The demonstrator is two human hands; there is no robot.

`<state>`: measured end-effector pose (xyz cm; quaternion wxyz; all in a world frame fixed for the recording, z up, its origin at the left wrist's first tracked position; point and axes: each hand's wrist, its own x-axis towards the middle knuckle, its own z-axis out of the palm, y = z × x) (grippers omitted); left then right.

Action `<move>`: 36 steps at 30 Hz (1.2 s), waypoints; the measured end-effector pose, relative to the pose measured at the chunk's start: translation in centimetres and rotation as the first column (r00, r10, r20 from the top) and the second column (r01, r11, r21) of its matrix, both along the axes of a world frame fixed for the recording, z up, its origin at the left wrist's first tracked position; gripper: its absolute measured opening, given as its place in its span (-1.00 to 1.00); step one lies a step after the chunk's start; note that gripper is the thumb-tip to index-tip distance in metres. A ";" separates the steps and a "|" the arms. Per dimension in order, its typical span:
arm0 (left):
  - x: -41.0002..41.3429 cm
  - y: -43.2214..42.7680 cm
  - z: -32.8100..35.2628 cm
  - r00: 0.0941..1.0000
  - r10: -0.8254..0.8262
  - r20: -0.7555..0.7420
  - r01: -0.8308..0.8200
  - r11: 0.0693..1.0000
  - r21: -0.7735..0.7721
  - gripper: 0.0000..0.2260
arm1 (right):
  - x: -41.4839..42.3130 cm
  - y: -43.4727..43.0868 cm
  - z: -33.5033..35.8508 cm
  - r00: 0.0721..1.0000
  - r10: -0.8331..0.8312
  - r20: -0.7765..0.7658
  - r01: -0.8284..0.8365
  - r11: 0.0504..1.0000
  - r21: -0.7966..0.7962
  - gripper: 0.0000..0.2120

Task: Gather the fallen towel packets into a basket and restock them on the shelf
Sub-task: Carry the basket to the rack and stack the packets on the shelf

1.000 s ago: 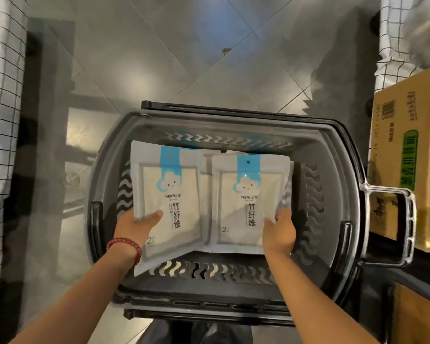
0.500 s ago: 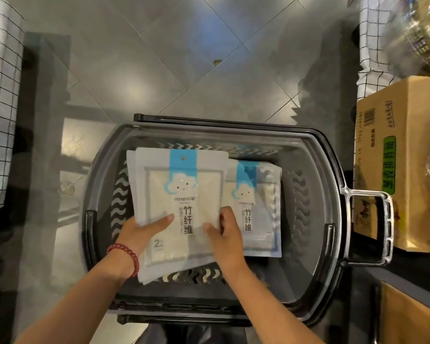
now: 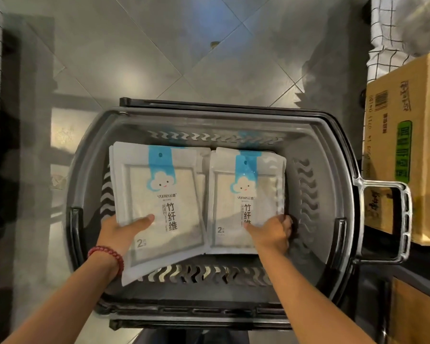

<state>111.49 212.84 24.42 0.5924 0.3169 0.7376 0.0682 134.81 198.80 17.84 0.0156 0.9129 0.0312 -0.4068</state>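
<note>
In the centre of the frame: one dark plastic basket [image 3: 333, 150], rounded, its walls pierced with wavy slots, standing on a grey tiled floor [image 3: 159, 58]

Contents: two stacks of towel packets, side by side, tops toward the upper edge of the frame, inner edges meeting
- left stack [image 3: 159, 194]: white pouches with a blue band and cloud face, several deep (exact count cannot be told); the lower left corner reaches over the slots of the near wall
- right stack [image 3: 248, 194]: same pouches, lying lower in the basket

Hands:
- left hand [image 3: 121, 232]: thumb laid across the top pouch, fingers hidden beneath, gripping the left stack at its lower left edge; red bead bracelet [image 3: 108, 254] on the wrist
- right hand [image 3: 271, 232]: fingers curled round the lower right edge of the right stack, thumb on its face

Right edge of the frame: grey loop handle [image 3: 402, 219] on the basket's side; cardboard box [image 3: 412, 145] with barcode and green label just beyond it
</note>
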 end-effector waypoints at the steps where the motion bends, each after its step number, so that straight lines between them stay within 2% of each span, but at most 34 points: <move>1: 0.1 -0.1 0.0 1.000 0.000 0.002 0.000 1.000 0.005 -0.83 | -0.4 0.0 -0.2 1.000 0.021 0.017 -0.021 1.000 -0.013 0.02; 4: 0.3 -0.4 -0.1 1.000 -0.006 -0.009 0.006 1.000 0.020 -0.83 | -1.3 0.4 -0.4 0.986 0.085 0.143 -0.078 0.996 -0.052 -0.11; 7: 0.4 -0.3 0.0 0.999 -0.022 -0.037 0.024 0.999 0.041 -0.83 | -1.9 0.7 -0.2 0.966 0.080 0.248 -0.083 0.997 0.002 -0.46; 9: 0.4 -0.2 0.2 0.998 -0.040 -0.049 0.043 0.998 0.053 -0.82 | -1.9 0.6 0.2 0.969 -0.026 0.245 -0.011 0.988 0.152 -0.69; 10: 0.3 -0.1 0.4 0.998 -0.047 -0.052 0.050 0.997 0.057 -0.82 | -1.9 0.4 0.5 0.970 -0.097 0.222 0.040 0.968 0.248 -0.75; 13: 0.4 -0.1 1.0 0.997 -0.058 -0.051 0.062 0.995 0.077 -0.78 | -1.9 -0.3 2.5 0.952 -0.232 0.200 0.100 0.853 0.513 -0.75; 17: 0.8 -0.2 1.5 0.997 -0.072 -0.042 0.076 0.993 0.092 -0.78 | -1.7 -1.1 5.1 0.942 -0.331 -0.044 0.263 0.653 0.711 -0.73; 21: 1.5 -0.4 1.8 0.994 -0.097 0.047 0.095 0.995 0.034 -0.84 | -2.9 -0.2 6.5 0.922 -0.221 -0.318 0.387 0.560 0.733 -0.72; 25: 2.0 -0.7 2.1 0.988 -0.029 0.154 0.035 0.999 -0.035 -0.73 | -6.2 1.9 6.5 0.916 -0.091 -0.392 0.356 0.638 0.683 -0.76; 29: 1.3 -0.5 1.6 0.991 0.011 0.133 -0.005 0.999 -0.045 -0.66 | -7.4 3.2 5.2 0.898 0.006 -0.441 0.317 0.688 0.653 -0.86; 31: 0.7 -0.2 1.2 0.994 0.016 0.108 -0.012 0.999 -0.032 -0.70 | -6.6 3.2 4.0 0.933 0.037 -0.359 0.207 0.760 0.616 -0.91; 34: 0.0 0.1 0.6 0.998 -0.001 0.069 0.002 1.000 -0.002 -0.76 | -3.8 2.2 1.8 0.998 -0.047 -0.032 0.057 0.873 0.484 -0.50; 36: -0.3 0.2 0.2 0.999 -0.010 0.046 0.009 1.000 0.024 -0.79 | -1.6 1.3 0.7 0.985 -0.117 0.128 0.074 0.952 0.299 -0.27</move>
